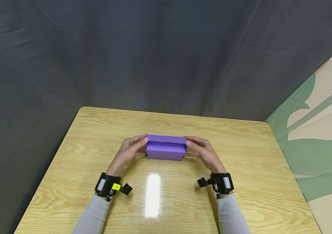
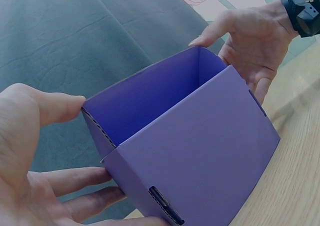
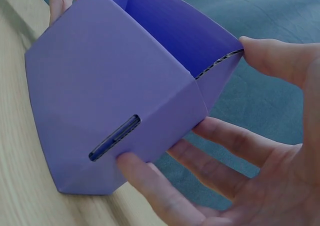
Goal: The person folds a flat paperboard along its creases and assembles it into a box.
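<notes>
A small purple cardboard box (image 1: 166, 154) is at the middle of the table, its long side facing me and its top uncovered. In the left wrist view the inside of the box (image 2: 150, 96) shows deep purple, and a slot is cut low near its corner. My left hand (image 1: 128, 153) holds the left end, thumb at the far top corner and fingers spread along the end wall. At the other end my right hand (image 1: 204, 151) grips it likewise; in the right wrist view the thumb (image 3: 275, 56) touches the upper corner, fingers against the side below.
The wood-grain table (image 1: 95, 130) extends around the box and both forearms. A dark curtain (image 1: 154, 58) hangs behind and to the left of the table. At the right is a cloth with a flower pattern (image 1: 324, 156). Black camera straps sit on both wrists.
</notes>
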`<state>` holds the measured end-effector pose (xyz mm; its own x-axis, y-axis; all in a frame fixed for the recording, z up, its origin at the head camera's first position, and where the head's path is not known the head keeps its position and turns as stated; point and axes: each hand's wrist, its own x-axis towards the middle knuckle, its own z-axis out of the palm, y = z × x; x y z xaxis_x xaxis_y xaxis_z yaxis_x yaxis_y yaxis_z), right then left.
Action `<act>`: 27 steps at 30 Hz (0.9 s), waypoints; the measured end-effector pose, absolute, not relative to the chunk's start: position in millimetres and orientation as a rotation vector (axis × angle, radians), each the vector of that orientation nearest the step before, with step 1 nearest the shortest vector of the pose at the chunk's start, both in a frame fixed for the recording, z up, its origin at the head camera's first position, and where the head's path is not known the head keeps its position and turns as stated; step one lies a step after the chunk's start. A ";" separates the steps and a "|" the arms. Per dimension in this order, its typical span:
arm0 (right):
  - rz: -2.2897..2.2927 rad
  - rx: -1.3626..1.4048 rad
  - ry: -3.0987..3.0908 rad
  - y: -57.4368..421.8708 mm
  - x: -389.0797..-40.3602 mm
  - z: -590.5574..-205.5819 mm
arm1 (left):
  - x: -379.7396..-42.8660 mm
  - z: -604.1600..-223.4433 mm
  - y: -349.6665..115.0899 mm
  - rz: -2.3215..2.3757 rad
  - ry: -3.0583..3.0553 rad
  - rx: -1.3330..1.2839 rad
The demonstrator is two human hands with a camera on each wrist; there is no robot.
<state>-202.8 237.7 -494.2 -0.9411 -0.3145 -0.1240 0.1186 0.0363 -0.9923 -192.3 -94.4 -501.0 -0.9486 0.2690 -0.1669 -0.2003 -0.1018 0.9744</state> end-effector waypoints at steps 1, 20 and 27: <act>-1.977 -0.202 2.009 237.5 -203.1 -494.1 | -192.4 -501.3 -95.1 2.122 1.862 0.083; -1.985 -0.203 1.978 240.8 -201.9 -493.7 | -194.8 -504.0 -98.9 2.104 1.815 0.142; -1.978 -0.233 1.986 241.1 -201.9 -495.2 | -195.5 -505.3 -101.3 2.089 1.815 0.176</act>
<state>-201.9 241.1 -495.2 -0.9330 -0.3412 -0.1146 0.1131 0.0244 -0.9933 -195.5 -101.3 -505.3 -0.9250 0.3517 -0.1437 -0.1914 -0.1048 0.9759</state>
